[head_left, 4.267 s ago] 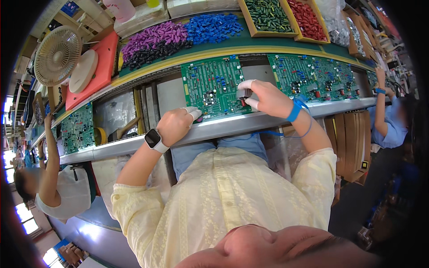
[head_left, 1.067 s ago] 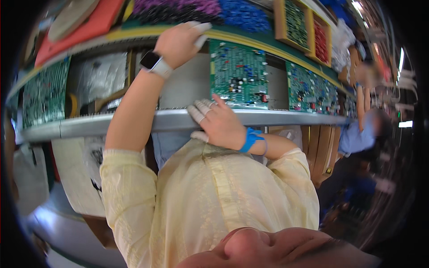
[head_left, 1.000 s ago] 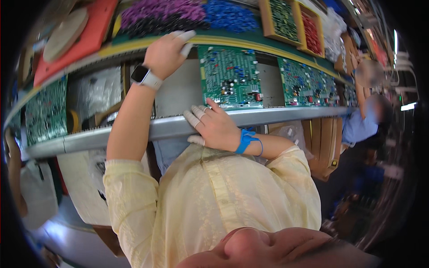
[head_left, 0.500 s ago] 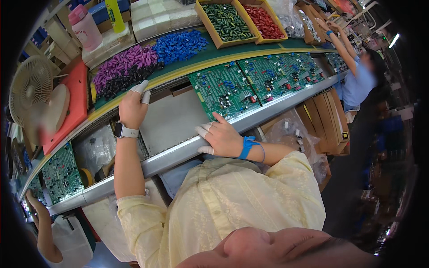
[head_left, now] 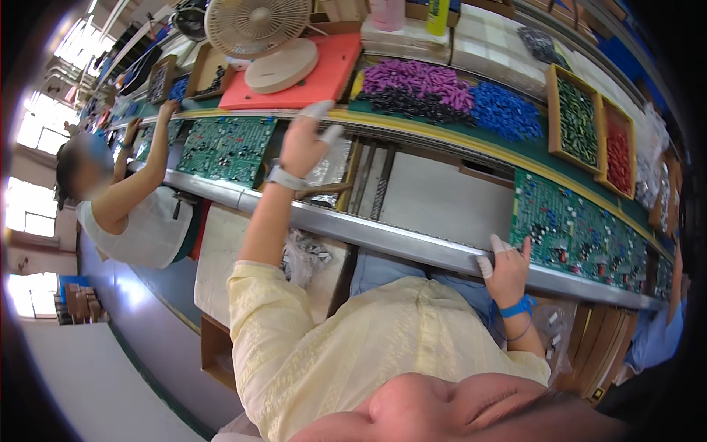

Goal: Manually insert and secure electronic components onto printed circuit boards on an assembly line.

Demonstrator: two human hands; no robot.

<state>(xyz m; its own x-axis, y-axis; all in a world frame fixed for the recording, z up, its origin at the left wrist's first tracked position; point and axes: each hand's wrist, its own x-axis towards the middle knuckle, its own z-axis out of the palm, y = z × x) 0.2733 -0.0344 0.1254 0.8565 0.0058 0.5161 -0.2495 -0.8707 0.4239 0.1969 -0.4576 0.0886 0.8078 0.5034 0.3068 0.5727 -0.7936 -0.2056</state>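
My left hand [head_left: 304, 147], with white finger covers and a watch strap on its wrist, reaches over the conveyor line at the far rail. Its fingers are apart and hold nothing. Just left of it lies a green circuit board [head_left: 224, 149] studded with small parts, not touched by it as far as I can see. My right hand [head_left: 508, 271], also with white finger covers and a blue wrist strap, rests open by the near metal rail [head_left: 412, 247]. Its fingers are at the lower left corner of another circuit board [head_left: 549, 225], with more boards beyond it.
Beyond the line lie purple parts [head_left: 431, 81], black parts [head_left: 412, 105] and blue parts [head_left: 504, 110]. Boxes of green parts [head_left: 577, 121] and red parts [head_left: 617, 147] stand right. A fan [head_left: 258, 26] stands by a red board [head_left: 243, 97]. A co-worker [head_left: 140, 214] works at left.
The view has swung to the left. My left hand has moved left along the line toward the left circuit board. My right hand stays by the right board's corner.
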